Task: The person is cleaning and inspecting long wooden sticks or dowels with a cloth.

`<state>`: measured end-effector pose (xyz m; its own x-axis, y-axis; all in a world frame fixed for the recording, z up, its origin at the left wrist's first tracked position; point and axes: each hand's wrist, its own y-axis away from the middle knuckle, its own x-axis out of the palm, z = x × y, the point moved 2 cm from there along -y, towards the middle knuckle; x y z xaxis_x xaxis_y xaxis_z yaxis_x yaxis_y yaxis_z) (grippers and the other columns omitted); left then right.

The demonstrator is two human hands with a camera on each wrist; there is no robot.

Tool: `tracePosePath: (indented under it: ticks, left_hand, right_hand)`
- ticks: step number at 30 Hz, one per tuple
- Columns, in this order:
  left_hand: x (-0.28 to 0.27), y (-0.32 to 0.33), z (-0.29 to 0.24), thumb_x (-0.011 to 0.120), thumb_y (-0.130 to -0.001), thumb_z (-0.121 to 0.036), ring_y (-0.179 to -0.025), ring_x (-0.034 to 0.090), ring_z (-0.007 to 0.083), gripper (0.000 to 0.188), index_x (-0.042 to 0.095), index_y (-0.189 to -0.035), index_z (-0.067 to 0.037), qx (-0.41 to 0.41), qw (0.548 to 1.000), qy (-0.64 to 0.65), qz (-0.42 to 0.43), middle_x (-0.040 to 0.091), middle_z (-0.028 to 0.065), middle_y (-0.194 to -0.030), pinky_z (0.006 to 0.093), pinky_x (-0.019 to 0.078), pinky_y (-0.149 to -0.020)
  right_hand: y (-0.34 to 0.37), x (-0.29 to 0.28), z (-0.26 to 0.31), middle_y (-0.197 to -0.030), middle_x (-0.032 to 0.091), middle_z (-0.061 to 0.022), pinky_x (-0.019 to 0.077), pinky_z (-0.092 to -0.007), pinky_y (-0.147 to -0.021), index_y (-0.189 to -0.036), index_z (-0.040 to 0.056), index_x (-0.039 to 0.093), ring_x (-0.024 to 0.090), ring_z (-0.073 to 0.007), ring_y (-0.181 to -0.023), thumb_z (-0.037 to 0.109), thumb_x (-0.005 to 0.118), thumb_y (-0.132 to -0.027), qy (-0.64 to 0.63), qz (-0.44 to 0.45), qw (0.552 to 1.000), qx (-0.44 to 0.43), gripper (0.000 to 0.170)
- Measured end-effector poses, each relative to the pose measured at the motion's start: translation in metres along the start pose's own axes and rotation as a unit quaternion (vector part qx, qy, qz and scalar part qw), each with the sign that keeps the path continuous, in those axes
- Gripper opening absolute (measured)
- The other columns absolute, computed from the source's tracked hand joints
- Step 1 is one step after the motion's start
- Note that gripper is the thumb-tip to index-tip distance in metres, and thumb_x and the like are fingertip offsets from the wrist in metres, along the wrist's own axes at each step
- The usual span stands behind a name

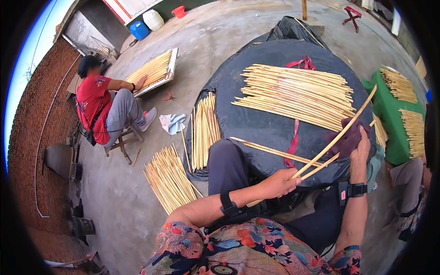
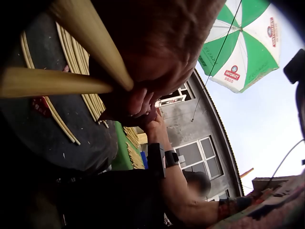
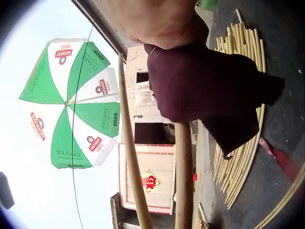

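My left hand [image 1: 277,183] grips two pale peeled sticks that cross at its fingers; the longer stick [image 1: 339,135] slants up to the right, slightly bowed. From the same grip the shorter stick [image 1: 321,167] runs to a dark purple cloth [image 1: 344,140]. My right hand [image 1: 361,149] holds this cloth. In the right wrist view the cloth [image 3: 195,86] is bunched around a stick [image 3: 184,176], hiding the part inside it. A second stick [image 3: 133,167] passes beside it, outside the cloth.
On the round, black-covered table [image 1: 238,117] lie a broad row of sticks [image 1: 298,94], loose sticks [image 1: 270,150] and a red strap [image 1: 293,142]. More bundles [image 1: 169,178] lean at its left. A seated person [image 1: 105,101] touches sticks on a white board; a green-covered table [image 1: 394,133] stands right.
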<state>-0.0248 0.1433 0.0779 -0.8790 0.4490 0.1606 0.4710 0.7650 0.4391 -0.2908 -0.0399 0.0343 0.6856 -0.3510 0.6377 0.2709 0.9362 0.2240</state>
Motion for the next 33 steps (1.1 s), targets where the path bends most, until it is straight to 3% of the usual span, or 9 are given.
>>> tracePosePath:
  ticks: [3, 7, 10, 12, 13, 16, 19, 26, 33]
  left_hand:
    - [-0.016, 0.032, 0.005, 0.044, -0.091, -0.024, -0.049, 0.035, 0.0015, 0.016, 0.047, -0.089, -0.009, -0.034, 0.999, -0.022, 0.016, 0.041, -0.0051, -0.063, 0.0164, 0.0295, -0.041]
    - [-0.036, 0.076, 0.011, 0.045, -0.09, -0.026, -0.051, 0.035, 0.0012, 0.017, 0.048, -0.089, -0.009, -0.051, 0.998, -0.047, 0.011, 0.041, -0.0053, -0.064, 0.0159, 0.0296, -0.042]
    - [-0.065, 0.106, 0.025, 0.049, -0.089, -0.025, -0.049, 0.036, 0.001, 0.016, 0.048, -0.088, -0.009, -0.088, 0.996, -0.01, -0.009, 0.042, -0.0053, -0.064, 0.0161, 0.0289, -0.041]
    - [-0.071, 0.112, 0.023, 0.053, -0.087, -0.022, -0.046, 0.035, 0.0008, 0.014, 0.048, -0.087, -0.009, -0.071, 0.994, 0.043, -0.073, 0.041, -0.0057, -0.062, 0.0165, 0.0274, -0.038]
    - [-0.068, 0.105, 0.013, 0.054, -0.086, -0.019, -0.044, 0.034, 0.001, 0.012, 0.047, -0.087, -0.009, -0.059, 0.994, 0.031, -0.086, 0.039, -0.0062, -0.059, 0.0167, 0.0259, -0.037]
    - [-0.053, 0.068, -0.011, 0.053, -0.087, -0.018, -0.043, 0.032, 0.0018, 0.01, 0.046, -0.086, -0.01, 0.001, 0.995, -0.038, -0.092, 0.036, -0.0064, -0.058, 0.0172, 0.0251, -0.037]
    - [-0.041, 0.025, -0.017, 0.05, -0.088, -0.019, -0.042, 0.029, 0.0027, 0.011, 0.044, -0.086, -0.011, 0.007, 0.995, 0.011, -0.094, 0.034, -0.0061, -0.057, 0.0182, 0.0241, -0.036]
    - [-0.012, -0.038, -0.035, 0.044, -0.09, -0.027, -0.042, 0.027, 0.0036, 0.017, 0.043, -0.085, -0.01, -0.022, 0.997, 0.063, -0.045, 0.032, -0.0048, -0.059, 0.0194, 0.0227, -0.036]
    - [-0.003, -0.062, -0.029, 0.044, -0.09, -0.025, -0.041, 0.031, 0.0044, 0.016, 0.042, -0.083, -0.01, -0.06, 0.995, 0.059, -0.046, 0.041, -0.0015, -0.062, 0.0198, 0.0221, -0.034]
  right_hand:
    - [-0.026, -0.03, 0.011, -0.089, 0.061, -0.0107, 0.0534, -0.0359, -0.069, -0.097, 0.0002, 0.054, 0.062, -0.023, -0.077, 0.007, 0.053, -0.082, -0.04, -0.02, 0.998, 0.033, 0.017]
    - [-0.075, -0.091, 0.037, -0.095, 0.059, -0.0121, 0.0525, -0.037, -0.073, -0.105, -0.001, 0.049, 0.06, -0.0237, -0.083, 0.011, 0.051, -0.084, -0.073, -0.019, 0.997, -0.002, 0.024]
    - [-0.048, -0.073, 0.064, -0.099, 0.057, -0.0142, 0.0523, -0.0386, -0.073, -0.113, -0.0015, 0.045, 0.06, -0.0236, -0.082, 0.017, 0.046, -0.087, -0.04, -0.028, 0.999, -0.022, 0.031]
    - [-0.066, -0.093, 0.062, -0.105, 0.055, -0.0155, 0.0517, -0.0379, -0.073, -0.114, 0.0, 0.044, 0.059, -0.0242, -0.086, 0.02, 0.045, -0.088, -0.039, 0.106, 0.994, 0.002, 0.033]
    - [-0.029, -0.051, 0.05, -0.109, 0.053, -0.0152, 0.0501, -0.0383, -0.076, -0.114, 0.0011, 0.045, 0.057, -0.0244, -0.091, 0.021, 0.046, -0.088, -0.115, 0.127, 0.985, 0.036, 0.033]
    - [0.008, -0.006, 0.014, -0.11, 0.053, -0.0135, 0.0476, -0.0374, -0.081, -0.115, 0.0016, 0.045, 0.056, -0.0239, -0.094, 0.021, 0.048, -0.088, -0.068, 0.09, 0.99, 0.087, 0.034]
    - [0.044, 0.028, -0.01, -0.104, 0.057, -0.0088, 0.0465, -0.0344, -0.08, -0.11, 0.0037, 0.048, 0.057, -0.0212, -0.092, 0.018, 0.053, -0.085, -0.049, 0.133, 0.982, 0.127, 0.029]
    - [0.106, 0.066, -0.045, -0.102, 0.057, -0.0052, 0.0431, -0.0306, -0.083, -0.109, 0.0041, 0.05, 0.055, -0.0155, -0.093, 0.015, 0.054, -0.084, -0.037, 0.232, 0.956, 0.177, 0.027]
    - [0.11, 0.064, -0.054, -0.1, 0.057, -0.0049, 0.0446, -0.0289, -0.08, -0.109, 0.0037, 0.049, 0.055, -0.0134, -0.089, 0.01, 0.057, -0.081, 0.011, 0.194, 0.972, 0.131, 0.029]
